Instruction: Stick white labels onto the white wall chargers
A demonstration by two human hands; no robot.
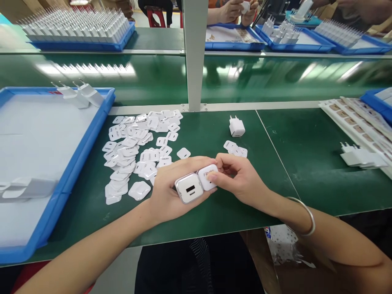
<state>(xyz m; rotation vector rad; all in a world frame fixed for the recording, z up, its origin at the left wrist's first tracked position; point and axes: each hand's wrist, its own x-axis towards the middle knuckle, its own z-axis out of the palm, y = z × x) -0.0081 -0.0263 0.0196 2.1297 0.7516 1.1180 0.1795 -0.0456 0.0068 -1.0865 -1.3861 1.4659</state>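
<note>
My left hand [171, 183] is wrapped round two white plug chargers side by side, faces toward me. The nearer charger [189, 188] shows a bare face with a dark port and a smaller slot. The other carries a printed white face plate [208, 176]. My right hand [237, 173] is closed at that plate's right edge, its thumb pressing on the front and its fingers curled behind. How far the plate sits in the charger I cannot tell. A heap of loose white face plates [130, 141] lies beyond and left of my hands. A few more plates [235, 149] lie beyond my right hand.
One charger [237, 127] stands toward the back. A blue tray [58, 204] with several chargers is at left. At right, more chargers [361, 157] lie beside a white slotted tray [355, 122]. A post [195, 57] rises behind; across it, a co-worker's hands [232, 10] hold a white piece.
</note>
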